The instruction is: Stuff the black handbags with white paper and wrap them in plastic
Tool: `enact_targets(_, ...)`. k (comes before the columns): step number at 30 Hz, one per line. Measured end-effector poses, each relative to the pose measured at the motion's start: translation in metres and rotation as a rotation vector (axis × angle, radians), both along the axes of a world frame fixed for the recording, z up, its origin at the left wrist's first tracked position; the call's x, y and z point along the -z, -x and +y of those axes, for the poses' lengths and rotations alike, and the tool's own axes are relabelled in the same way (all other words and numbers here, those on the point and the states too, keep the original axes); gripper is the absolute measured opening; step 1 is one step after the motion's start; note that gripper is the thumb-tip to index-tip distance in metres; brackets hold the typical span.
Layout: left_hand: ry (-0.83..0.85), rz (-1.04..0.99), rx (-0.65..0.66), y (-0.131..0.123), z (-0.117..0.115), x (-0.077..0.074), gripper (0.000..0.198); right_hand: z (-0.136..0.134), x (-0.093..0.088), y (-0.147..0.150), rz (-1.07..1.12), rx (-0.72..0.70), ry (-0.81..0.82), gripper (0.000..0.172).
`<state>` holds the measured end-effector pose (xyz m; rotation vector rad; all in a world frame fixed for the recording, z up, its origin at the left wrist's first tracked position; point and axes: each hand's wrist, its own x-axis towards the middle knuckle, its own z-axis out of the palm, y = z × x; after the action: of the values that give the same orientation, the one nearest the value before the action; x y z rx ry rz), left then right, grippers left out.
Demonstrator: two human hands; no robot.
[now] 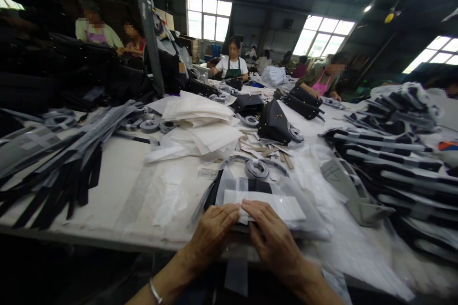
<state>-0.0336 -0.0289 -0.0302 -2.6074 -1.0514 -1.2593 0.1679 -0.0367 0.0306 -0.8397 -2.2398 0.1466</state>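
A black item wrapped in clear plastic, with a white strip (282, 205) across it, lies at the table's front edge. My left hand (213, 225) rests on its near left side, fingers pressed together. My right hand (271, 232) lies beside it on the near edge, fingertips on the white strip and thumb bent beneath. The fingertips of both hands almost meet. What they pinch, if anything, is too small to make out. Just behind the package is a coiled wrapped strap (256, 169). A translucent strip (236, 276) hangs below the table edge.
Black straps (77, 171) spread at left, white sheets (200, 123) behind them. Black bags (274, 122) stand further back. A grey tape dispenser (348, 190) sits right of the package, beside stacked wrapped black pieces (400, 162). Several people work across the table.
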Motion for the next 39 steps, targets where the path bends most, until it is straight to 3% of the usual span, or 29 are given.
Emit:
enact_targets(3, -0.081, 0.006, -0.046, 0.000, 0.001, 0.005, 0.039, 0.014, 0.005, 0.009, -0.152, 0.038, 0.044, 0.057)
enact_targets(6, -0.080, 0.002, -0.095, 0.000, 0.001, 0.010, 0.051, 0.021, 0.009, 0.014, -0.192, 0.068, 0.048, 0.053)
enact_targets(12, -0.058, 0.029, -0.112, 0.003, -0.002, 0.013, 0.070, 0.028, 0.005, 0.009, 0.060, 0.106, 0.154, 0.020)
enact_targets(18, -0.070, 0.034, -0.119, 0.003, -0.001, 0.014, 0.074, 0.036, -0.005, 0.005, 0.145, 0.186, 0.281, 0.027)
enact_targets(24, -0.069, 0.045, -0.119, 0.003, -0.001, 0.016, 0.077, 0.039, -0.017, 0.003, 0.092, 0.133, 0.126, 0.023)
enact_targets(29, -0.049, 0.037, -0.107, 0.003, -0.001, 0.014, 0.081, 0.029, -0.025, 0.012, -0.033, 0.229, -0.138, 0.016)
enact_targets(31, -0.059, 0.017, -0.104, 0.002, 0.000, 0.015, 0.079, 0.024, -0.019, 0.019, -0.039, 0.216, -0.203, 0.016)
enact_targets(35, -0.115, -0.043, -0.075, 0.000, 0.002, 0.015, 0.062, 0.014, 0.009, 0.033, 0.006, 0.117, -0.179, 0.021)
enact_targets(39, -0.052, -0.041, -0.001, 0.001, 0.002, 0.014, 0.052, 0.002, 0.024, 0.037, 0.046, 0.098, -0.161, 0.019)
